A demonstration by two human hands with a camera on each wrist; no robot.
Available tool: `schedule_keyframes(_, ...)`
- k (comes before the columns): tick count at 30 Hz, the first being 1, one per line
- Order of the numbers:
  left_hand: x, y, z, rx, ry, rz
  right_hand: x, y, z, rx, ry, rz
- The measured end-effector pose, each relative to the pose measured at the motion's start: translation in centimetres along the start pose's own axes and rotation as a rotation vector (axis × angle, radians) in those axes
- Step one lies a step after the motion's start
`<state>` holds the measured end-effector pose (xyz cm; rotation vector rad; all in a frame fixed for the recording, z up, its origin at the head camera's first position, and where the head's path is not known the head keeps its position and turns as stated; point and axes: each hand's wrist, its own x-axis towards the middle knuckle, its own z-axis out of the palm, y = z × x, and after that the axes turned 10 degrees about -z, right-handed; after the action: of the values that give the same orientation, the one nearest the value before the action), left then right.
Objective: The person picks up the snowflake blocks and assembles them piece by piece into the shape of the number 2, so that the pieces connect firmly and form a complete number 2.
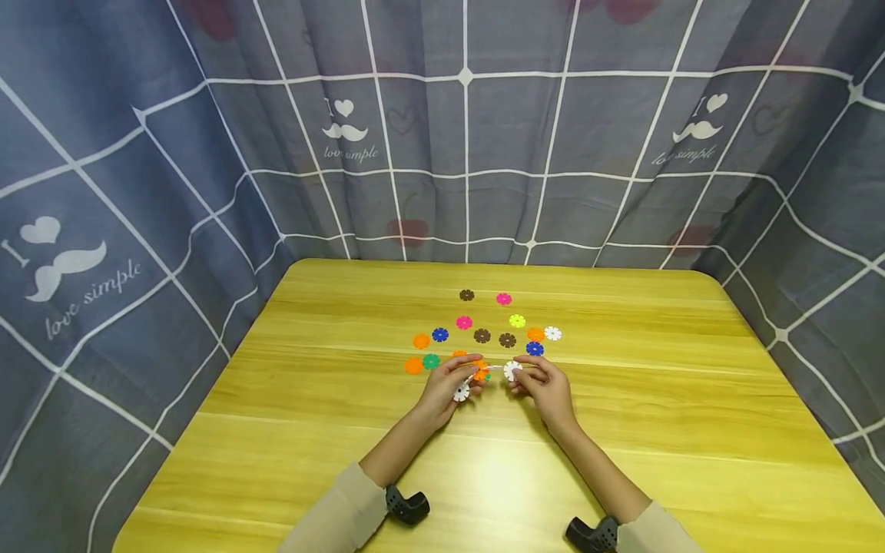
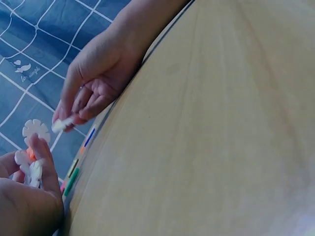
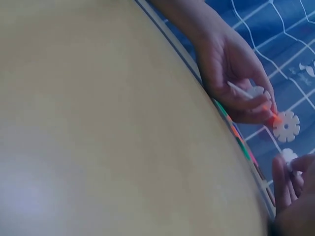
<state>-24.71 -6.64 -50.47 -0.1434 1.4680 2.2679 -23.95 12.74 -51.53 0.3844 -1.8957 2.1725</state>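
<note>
My left hand (image 1: 439, 390) holds a small joined piece of notched plastic snowflake discs above the table. An orange disc (image 1: 480, 370) and a white disc (image 1: 461, 393) of that piece show between the fingers. Another white disc (image 3: 286, 127) sticks out from its end in the right wrist view. Thumb and fingers of my right hand (image 1: 551, 392) pinch a separate white snowflake disc (image 1: 512, 371), held just right of the joined piece. A narrow gap between the two shows in the left wrist view. Fingers partly cover the joined piece.
Loose discs lie flat on the wooden table (image 1: 332, 399) beyond the hands, among them a green disc (image 1: 432, 361), a blue disc (image 1: 535, 349), a brown disc (image 1: 466, 295) and a pink disc (image 1: 504, 299). A grey checked curtain (image 1: 429, 153) hangs behind the table.
</note>
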Motion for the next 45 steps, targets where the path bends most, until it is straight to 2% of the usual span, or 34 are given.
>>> schedule_keyframes(3,-0.1,0.1,0.0,0.017,0.026,0.017,-0.7,0.1,0.1,0.095,0.029,0.025)
schedule_keyframes(7,-0.4,0.3,0.1,0.046,0.024,0.023,-1.1,-0.1,0.3,0.143,0.034,0.048)
schedule_keyframes(14,-1.3,1.1,0.6,0.106,-0.005,0.035,-1.3,-0.1,0.4,0.136,0.032,0.056)
schedule_keyframes(19,-0.6,0.5,0.3,0.112,-0.005,0.051,-1.3,-0.2,0.5,0.132,0.014,0.032)
schedule_keyframes(24,-0.2,0.0,0.1,0.127,0.022,0.057,-1.2,-0.1,0.5,0.140,-0.004,0.004)
schedule_keyframes(32,-0.2,-0.3,0.1,0.202,0.029,0.099,-1.4,0.1,0.4,0.151,-0.032,-0.029)
schedule_keyframes(37,-0.2,-0.2,0.2,0.196,0.053,0.080,-1.4,0.2,0.5,0.152,-0.022,-0.018)
schedule_keyframes(41,-0.2,-0.2,0.3,0.154,0.071,0.058,-1.4,0.2,0.6,0.159,-0.016,-0.025)
schedule_keyframes(45,-0.2,-0.2,0.4,0.123,0.084,0.062,-1.4,0.3,0.8,0.167,-0.030,-0.040)
